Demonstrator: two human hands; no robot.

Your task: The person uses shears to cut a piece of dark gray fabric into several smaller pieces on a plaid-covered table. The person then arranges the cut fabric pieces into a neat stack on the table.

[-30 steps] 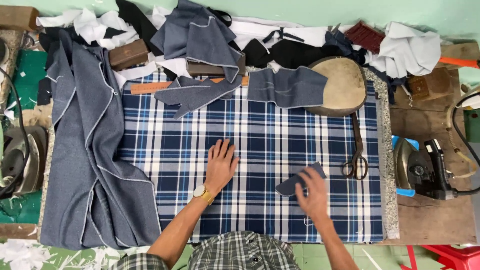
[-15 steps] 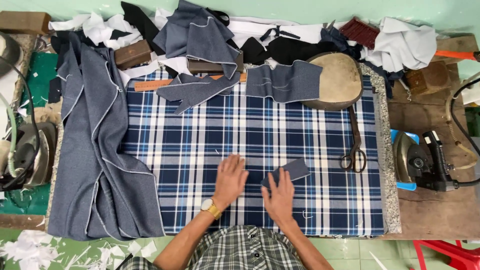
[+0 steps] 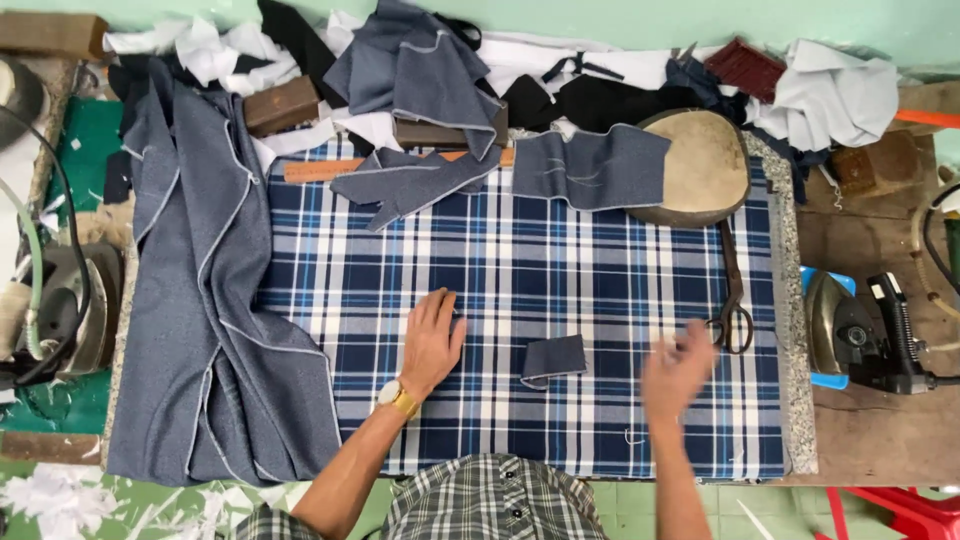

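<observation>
Table [image 3: 800, 300] w/ plaid cloth [image 3: 600, 300]

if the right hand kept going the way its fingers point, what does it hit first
Probably the scissors: the blurred right hand points up and right toward their handles, with only plaid cloth between. Its height above the table is unclear.

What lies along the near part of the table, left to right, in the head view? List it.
Grey garment → left hand → small grey fabric piece → right hand → scissors → iron.
</observation>
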